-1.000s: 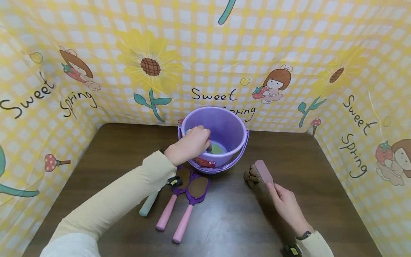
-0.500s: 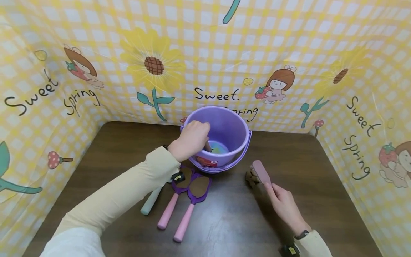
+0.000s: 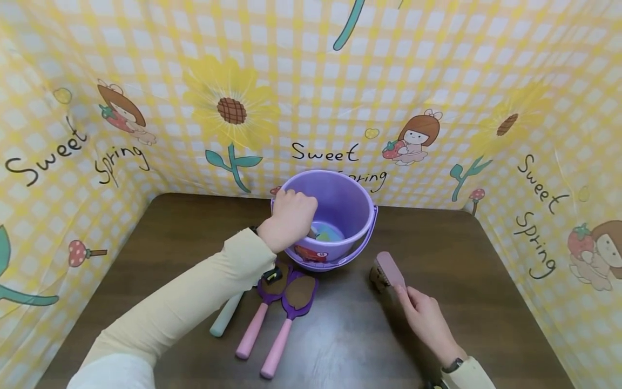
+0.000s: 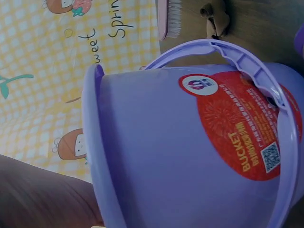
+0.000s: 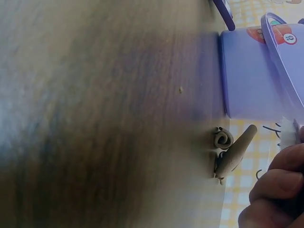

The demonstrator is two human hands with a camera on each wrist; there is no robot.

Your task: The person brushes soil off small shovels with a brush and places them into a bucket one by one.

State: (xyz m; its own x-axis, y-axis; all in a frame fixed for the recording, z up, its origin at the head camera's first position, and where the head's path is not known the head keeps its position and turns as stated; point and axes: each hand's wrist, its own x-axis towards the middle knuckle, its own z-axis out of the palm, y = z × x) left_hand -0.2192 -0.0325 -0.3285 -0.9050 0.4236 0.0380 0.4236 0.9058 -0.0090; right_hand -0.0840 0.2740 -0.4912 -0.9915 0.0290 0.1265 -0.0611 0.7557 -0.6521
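Observation:
In the head view, my left hand (image 3: 293,216) reaches over the near left rim of a purple bucket (image 3: 350,246). Its fingers point down inside, and whatever they touch or hold is hidden. A patch of blue and green (image 3: 329,232) shows on the bucket's bottom. My right hand (image 3: 430,319) grips the handle of a pink brush (image 3: 390,268), bristles turned left toward a curled brown object (image 3: 376,279) on the table. In the right wrist view this brown object (image 5: 232,154) has a rolled piece and a tapered piece; I cannot tell what it is.
Left of the bucket's front lie two purple-bladed shovels with pink handles (image 3: 277,348) and a pale green handle (image 3: 227,316), partly behind the left sleeve. The bucket's bail (image 4: 256,71) hangs down at its front. A checked cloth (image 3: 316,81) surrounds the brown table (image 3: 350,335).
My left hand has risen slightly relative to the bucket, and more blue shows at its bottom. The brush has shifted left and covers more of the brown object.

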